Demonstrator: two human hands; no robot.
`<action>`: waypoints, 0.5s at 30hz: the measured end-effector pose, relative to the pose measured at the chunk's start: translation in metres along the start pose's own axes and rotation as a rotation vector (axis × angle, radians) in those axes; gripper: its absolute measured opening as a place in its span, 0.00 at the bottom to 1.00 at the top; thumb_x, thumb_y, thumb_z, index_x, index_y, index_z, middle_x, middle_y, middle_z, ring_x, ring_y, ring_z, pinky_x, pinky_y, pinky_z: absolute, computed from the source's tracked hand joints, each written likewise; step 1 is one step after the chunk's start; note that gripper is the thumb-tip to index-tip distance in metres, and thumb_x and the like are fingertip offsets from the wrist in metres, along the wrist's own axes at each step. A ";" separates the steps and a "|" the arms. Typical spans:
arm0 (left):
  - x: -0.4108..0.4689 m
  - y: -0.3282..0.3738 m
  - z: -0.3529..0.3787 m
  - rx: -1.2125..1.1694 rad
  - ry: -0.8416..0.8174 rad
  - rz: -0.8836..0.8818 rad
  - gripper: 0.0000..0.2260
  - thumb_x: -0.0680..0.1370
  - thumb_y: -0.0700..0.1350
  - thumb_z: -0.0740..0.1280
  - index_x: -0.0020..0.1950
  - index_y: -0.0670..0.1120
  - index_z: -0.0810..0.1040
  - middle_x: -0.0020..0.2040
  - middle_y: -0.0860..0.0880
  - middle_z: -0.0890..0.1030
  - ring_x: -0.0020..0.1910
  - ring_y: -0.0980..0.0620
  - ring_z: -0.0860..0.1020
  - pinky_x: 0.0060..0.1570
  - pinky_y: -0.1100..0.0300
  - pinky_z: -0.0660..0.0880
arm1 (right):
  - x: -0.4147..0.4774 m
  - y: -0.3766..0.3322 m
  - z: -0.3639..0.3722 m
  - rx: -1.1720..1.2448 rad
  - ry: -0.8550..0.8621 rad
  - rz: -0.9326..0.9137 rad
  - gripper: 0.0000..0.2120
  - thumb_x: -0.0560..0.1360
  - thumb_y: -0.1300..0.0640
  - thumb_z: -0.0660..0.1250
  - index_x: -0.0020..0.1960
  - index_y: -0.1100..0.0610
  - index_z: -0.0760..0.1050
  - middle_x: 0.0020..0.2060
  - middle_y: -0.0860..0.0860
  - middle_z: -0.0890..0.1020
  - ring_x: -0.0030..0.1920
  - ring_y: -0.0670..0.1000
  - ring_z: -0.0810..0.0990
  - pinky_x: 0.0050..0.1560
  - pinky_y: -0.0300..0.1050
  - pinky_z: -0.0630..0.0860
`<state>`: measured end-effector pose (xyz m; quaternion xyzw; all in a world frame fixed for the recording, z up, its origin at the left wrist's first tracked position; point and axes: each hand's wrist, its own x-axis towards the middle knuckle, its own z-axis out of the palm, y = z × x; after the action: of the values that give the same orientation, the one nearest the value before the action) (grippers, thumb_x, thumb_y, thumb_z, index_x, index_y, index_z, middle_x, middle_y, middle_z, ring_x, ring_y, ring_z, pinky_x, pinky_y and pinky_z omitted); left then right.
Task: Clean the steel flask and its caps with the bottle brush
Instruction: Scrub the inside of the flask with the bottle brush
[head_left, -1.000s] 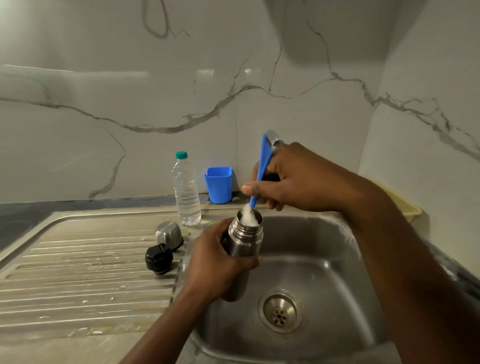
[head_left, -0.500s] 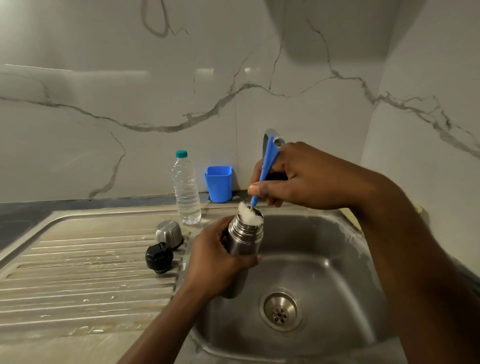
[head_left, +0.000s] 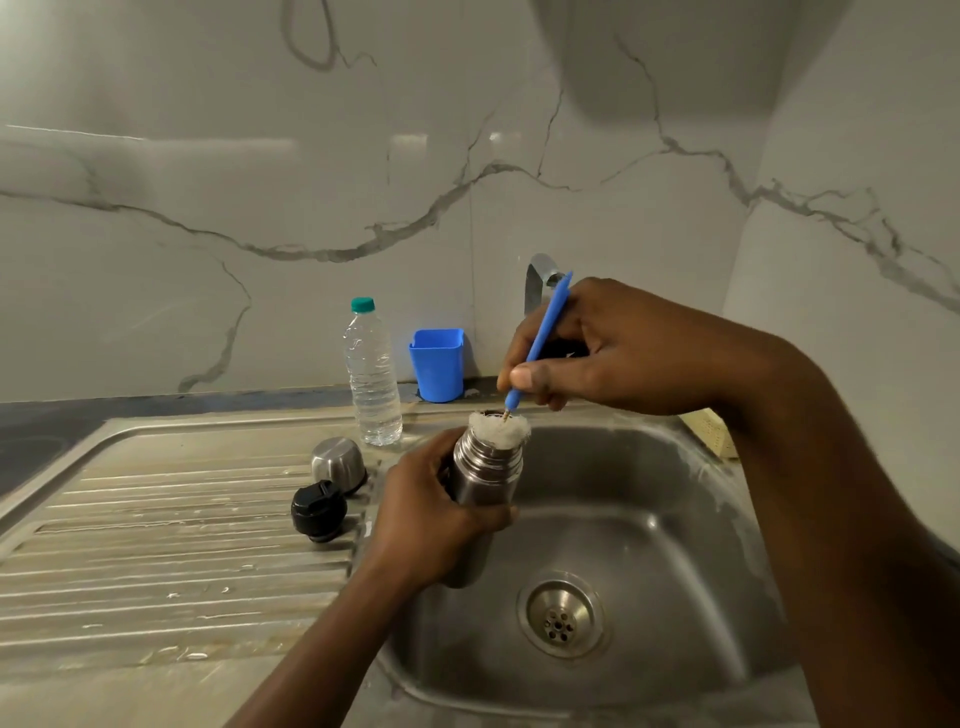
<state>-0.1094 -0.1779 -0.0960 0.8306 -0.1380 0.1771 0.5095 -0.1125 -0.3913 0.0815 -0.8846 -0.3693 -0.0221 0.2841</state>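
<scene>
Steel flask, uncapped, held upright over the sink basin, above and left of the drain. Its mouth is filled by the white bristle head of the bottle brush, whose blue handle rises tilted to the right.

Left hand: fingers and thumb curled round the flask body below the ribbed neck.

Right hand: closed on the brush handle, with the thumb tip pressed near its lower end, just above the flask mouth.

The steel cap rests dome-up on the ridged drainboard, left of the flask. The black cap lies just in front of it; whether the two touch cannot be told.

Behind them, at the wall, stand a clear plastic bottle with a green lid, holding clear liquid, and a blue cup whose contents cannot be seen. The tap shows behind the right hand.
</scene>
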 end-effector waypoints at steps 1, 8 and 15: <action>0.000 -0.001 0.000 0.004 0.004 -0.002 0.34 0.62 0.43 0.86 0.66 0.57 0.80 0.55 0.60 0.86 0.55 0.61 0.84 0.56 0.61 0.80 | -0.001 0.000 -0.002 0.007 0.010 -0.006 0.06 0.81 0.53 0.70 0.50 0.50 0.86 0.39 0.43 0.86 0.42 0.46 0.85 0.46 0.35 0.79; -0.003 0.005 0.003 -0.003 0.035 0.021 0.31 0.63 0.43 0.86 0.63 0.57 0.81 0.53 0.62 0.86 0.52 0.61 0.84 0.50 0.69 0.79 | 0.013 0.005 0.019 -0.048 -0.049 0.084 0.07 0.81 0.52 0.70 0.50 0.52 0.86 0.40 0.48 0.87 0.41 0.47 0.86 0.50 0.47 0.84; -0.004 0.000 0.004 -0.003 0.046 -0.007 0.35 0.62 0.45 0.87 0.65 0.61 0.79 0.56 0.64 0.85 0.55 0.65 0.82 0.55 0.65 0.79 | 0.003 -0.006 -0.001 -0.152 0.149 0.031 0.12 0.81 0.46 0.69 0.45 0.51 0.86 0.35 0.47 0.86 0.37 0.48 0.85 0.47 0.56 0.83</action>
<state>-0.1121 -0.1813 -0.0989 0.8261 -0.1234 0.1943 0.5144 -0.1143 -0.3870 0.0860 -0.9050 -0.3309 -0.1113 0.2430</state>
